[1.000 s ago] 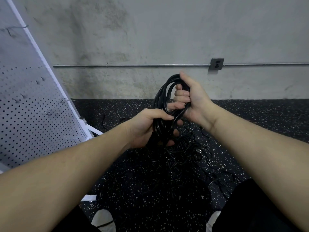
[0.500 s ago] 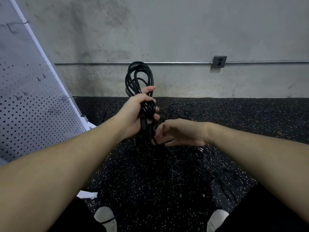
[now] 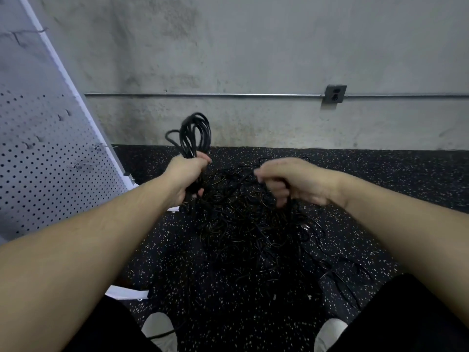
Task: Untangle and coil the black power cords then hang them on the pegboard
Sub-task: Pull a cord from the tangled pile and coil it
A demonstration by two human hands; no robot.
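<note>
I note my left hand (image 3: pixel 189 177) wrapped tight around the waist of the coiled cord (image 3: pixel 194 134), its loops standing up above the fist in front of the wall. My right hand (image 3: pixel 291 182) is curled around a strand drawn from the tangled cords (image 3: pixel 243 224), which lie heaped on the speckled floor (image 3: pixel 393 179) between my feet. I judge the cord limp and light, somewhat springy, inclined to snag on neighbouring strands; best gripped at the bundle's middle, feeding slack hand over hand. The pegboard (image 3: pixel 45 158) leans at left, hooks bare of cords.
</note>
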